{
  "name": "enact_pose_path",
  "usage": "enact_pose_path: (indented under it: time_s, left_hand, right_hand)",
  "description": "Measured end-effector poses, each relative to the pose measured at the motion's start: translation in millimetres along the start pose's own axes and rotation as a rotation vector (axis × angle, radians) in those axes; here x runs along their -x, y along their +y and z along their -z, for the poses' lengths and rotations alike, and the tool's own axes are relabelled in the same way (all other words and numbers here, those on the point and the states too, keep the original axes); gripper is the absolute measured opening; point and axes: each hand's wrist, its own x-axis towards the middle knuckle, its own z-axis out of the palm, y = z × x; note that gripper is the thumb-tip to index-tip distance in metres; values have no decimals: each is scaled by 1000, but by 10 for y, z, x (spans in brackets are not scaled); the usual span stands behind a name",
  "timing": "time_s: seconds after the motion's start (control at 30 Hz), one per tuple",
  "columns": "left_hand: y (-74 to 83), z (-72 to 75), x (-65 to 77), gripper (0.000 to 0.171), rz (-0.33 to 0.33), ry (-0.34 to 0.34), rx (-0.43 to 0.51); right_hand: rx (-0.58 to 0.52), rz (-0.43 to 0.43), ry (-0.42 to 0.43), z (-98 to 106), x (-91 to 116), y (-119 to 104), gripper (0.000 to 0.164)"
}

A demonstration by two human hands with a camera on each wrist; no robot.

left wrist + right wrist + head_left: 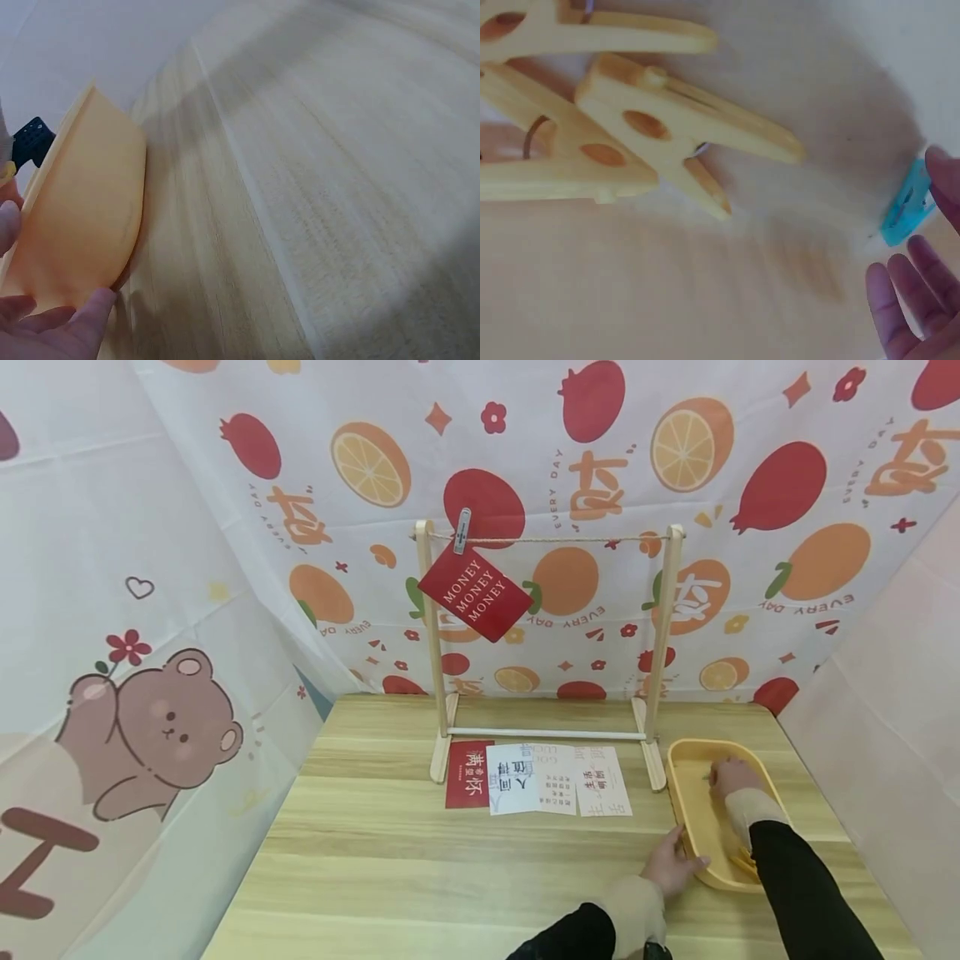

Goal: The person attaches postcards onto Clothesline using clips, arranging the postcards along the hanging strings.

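Note:
My left hand (670, 864) grips the near left edge of a yellow tray (678, 802). In the left wrist view its thumb lies at the rim and its fingers rest against the outer wall (90, 202). Inside the tray, my right hand (735, 777) pinches one end of a small teal clothespin (905, 206) between thumb and index finger, the other fingers loosely extended. Several larger yellow clothespins (690, 112) lie in the tray's near end, apart from the right hand.
A wooden rack (660, 635) with a cord stands at the back. A silver clip (462, 531) holds a red "MONEY" card (476, 593) on the cord. Before the rack lie a red card (467, 777) and printed white cards (517, 797). Patterned cloth (465, 435) surrounds the table.

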Motion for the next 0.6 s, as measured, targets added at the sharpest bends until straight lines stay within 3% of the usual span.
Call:
enact_pose_path:
  time_s: [0.27, 0.43, 0.6]
  left_hand:
    - [17, 11, 17, 56, 14, -6, -14]
    - [1, 12, 2, 52, 15, -14, -6]
    - [-15, 18, -3, 53, 7, -18, -14]
  right_hand:
    - [-57, -44, -61, -55, -30, 38, 12]
    - [-111, -63, -149, -62, -78, 67, 23]
    - [-86, -14, -189, -95, -37, 105, 23]
